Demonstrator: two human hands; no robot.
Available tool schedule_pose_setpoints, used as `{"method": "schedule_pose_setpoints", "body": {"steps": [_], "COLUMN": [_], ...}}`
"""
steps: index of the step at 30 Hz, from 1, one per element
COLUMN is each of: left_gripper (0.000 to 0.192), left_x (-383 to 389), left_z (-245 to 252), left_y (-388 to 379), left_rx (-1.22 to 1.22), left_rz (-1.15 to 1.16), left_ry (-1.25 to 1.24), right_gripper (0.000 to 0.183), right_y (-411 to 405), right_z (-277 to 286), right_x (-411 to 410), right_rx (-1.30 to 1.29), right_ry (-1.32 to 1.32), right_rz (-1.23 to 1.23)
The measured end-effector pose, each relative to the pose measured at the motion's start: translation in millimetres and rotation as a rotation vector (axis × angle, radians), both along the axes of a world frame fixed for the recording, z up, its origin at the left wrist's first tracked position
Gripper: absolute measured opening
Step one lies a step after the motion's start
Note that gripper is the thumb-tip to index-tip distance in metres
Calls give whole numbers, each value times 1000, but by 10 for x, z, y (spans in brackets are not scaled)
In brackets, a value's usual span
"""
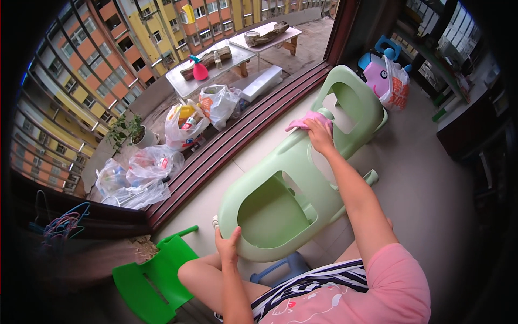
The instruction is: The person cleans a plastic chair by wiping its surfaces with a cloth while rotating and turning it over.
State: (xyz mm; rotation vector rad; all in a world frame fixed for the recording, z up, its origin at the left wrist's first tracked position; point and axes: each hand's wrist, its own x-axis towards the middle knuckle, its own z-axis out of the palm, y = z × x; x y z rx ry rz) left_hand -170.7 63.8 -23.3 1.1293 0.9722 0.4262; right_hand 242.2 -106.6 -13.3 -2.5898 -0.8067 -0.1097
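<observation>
In front of me a large, light green moulded plastic furniture piece (263, 170) lies at a slant, with rounded openings at its near and far ends. My left hand (228, 244) grips the rim of its near end, thumb on top. Farther along, my right hand (321, 135) presses a pink cloth (300, 122) against the plastic, close to a short knob (326, 113). The cloth is bunched under my fingers, and part of it spreads out to the left.
A green plastic chair (156, 279) stands at lower left, and a blue stool (279, 269) is partly hidden below the furniture. Beyond the dark red door track (243, 139) lie several plastic bags (184, 125) and a potted plant (141, 135). A pink-and-blue toy (376, 75) sits at upper right.
</observation>
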Motion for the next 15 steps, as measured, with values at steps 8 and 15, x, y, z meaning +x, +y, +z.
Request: {"method": "schedule_pose_setpoints", "body": {"steps": [8, 15], "left_gripper": [55, 59], "left_x": [-155, -200], "left_z": [382, 574], "left_y": [3, 75], "left_rx": [229, 427], "left_rz": [10, -203], "left_ry": [-143, -147], "right_gripper": [27, 39], "right_y": [-284, -222], "right_z": [317, 396], "right_x": [-184, -1436], "right_rx": [638, 496], "right_ry": [-154, -206], "right_rz": [-73, -34]}}
